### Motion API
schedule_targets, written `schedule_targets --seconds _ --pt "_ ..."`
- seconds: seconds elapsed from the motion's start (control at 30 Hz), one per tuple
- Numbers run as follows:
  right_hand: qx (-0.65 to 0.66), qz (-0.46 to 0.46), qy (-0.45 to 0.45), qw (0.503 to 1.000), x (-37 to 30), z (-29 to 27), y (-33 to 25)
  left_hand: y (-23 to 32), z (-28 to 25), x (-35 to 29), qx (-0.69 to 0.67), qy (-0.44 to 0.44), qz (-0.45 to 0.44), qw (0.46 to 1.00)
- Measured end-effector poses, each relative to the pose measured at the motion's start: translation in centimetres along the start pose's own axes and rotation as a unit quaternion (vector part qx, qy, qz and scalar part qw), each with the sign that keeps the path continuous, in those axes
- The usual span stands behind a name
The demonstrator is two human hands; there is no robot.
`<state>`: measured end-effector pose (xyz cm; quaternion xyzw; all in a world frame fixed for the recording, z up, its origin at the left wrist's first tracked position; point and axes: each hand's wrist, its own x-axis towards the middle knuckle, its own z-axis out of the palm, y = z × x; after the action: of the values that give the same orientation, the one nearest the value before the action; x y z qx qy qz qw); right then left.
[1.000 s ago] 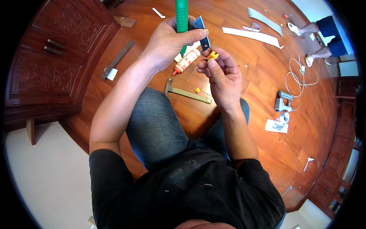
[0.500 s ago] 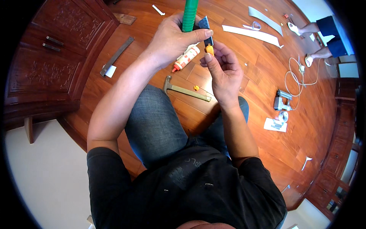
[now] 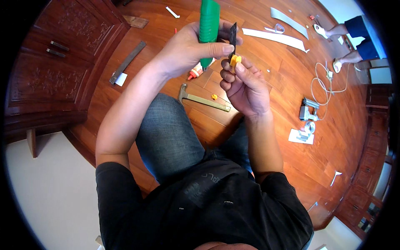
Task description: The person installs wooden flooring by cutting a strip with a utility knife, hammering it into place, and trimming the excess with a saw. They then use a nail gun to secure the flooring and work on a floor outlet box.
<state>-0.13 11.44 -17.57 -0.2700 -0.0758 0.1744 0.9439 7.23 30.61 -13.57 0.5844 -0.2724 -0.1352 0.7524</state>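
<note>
handle (image 3: 209,29) left of blade (image 3: 233,36)

Glossy reddish-brown planks are covering the floor (image 3: 287,166) and catching a patch of light (image 3: 225,118) near the centre of the frame. A carved dark wooden cabinet (image 3: 43,77) with metal handles (image 3: 59,45) is filling the upper left; a pale surface (image 3: 46,187) is spreading across the lower left. Wooden cabinetry (image 3: 361,175) is lining the right edge.

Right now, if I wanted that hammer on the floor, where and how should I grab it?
Probably by the hammer handle, from above, near its right end: it is long and slim and lies pointing right, while the hammer head is at the left, appearing close to the left knee.
</note>
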Motion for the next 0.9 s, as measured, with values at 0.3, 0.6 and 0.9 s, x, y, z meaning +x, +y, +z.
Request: schedule_targets --seconds 0.3,0.6,0.9 --pt "-0.262 -0.141 0.055 0.953 -1.1 0.7 0.4 0.3 -0.1 0.1 0.037 0.071 -0.025 0.996" --pt "-0.357 -0.206 0.108 0.905 -0.1 1.0 1.7 -0.2 0.2 -0.2 0.161 0.06 -0.025 0.985" --pt "-0.317 -0.171 0.085 0.929 0.0 0.2 1.7 -0.6 0.0 -0.1 0.217 0.047 -0.008 0.975"
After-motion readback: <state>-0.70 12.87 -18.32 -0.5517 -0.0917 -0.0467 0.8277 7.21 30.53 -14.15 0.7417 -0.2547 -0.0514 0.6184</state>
